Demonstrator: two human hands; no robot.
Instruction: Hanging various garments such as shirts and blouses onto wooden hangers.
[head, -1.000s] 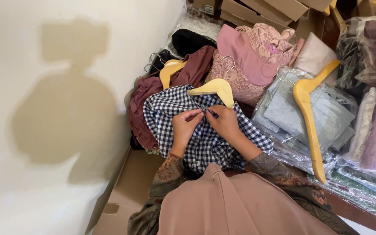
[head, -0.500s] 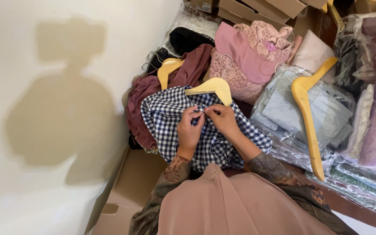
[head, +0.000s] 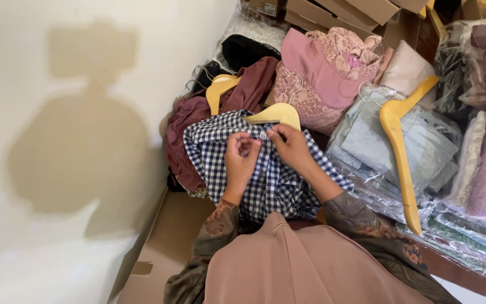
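Observation:
A navy-and-white checked shirt (head: 215,152) hangs on a pale wooden hanger (head: 279,114) and lies over a pile of clothes in front of me. My left hand (head: 240,160) pinches the shirt's front placket just below the collar. My right hand (head: 292,147) grips the opposite edge of the placket, fingertips meeting the left hand's at a small white button (head: 263,135). Both hands rest on the fabric.
A maroon garment (head: 189,121) on a second wooden hanger (head: 218,90) lies behind the shirt. Pink lace clothes (head: 324,73), bagged folded garments (head: 412,146) with a yellow hanger (head: 397,146) sit to the right. Cardboard boxes (head: 344,11) stand behind, a white wall (head: 74,141) left.
Both hands have shifted slightly up the placket toward the collar, and a white button now shows between the fingertips. The shirt's collar area has bunched closer to the hanger.

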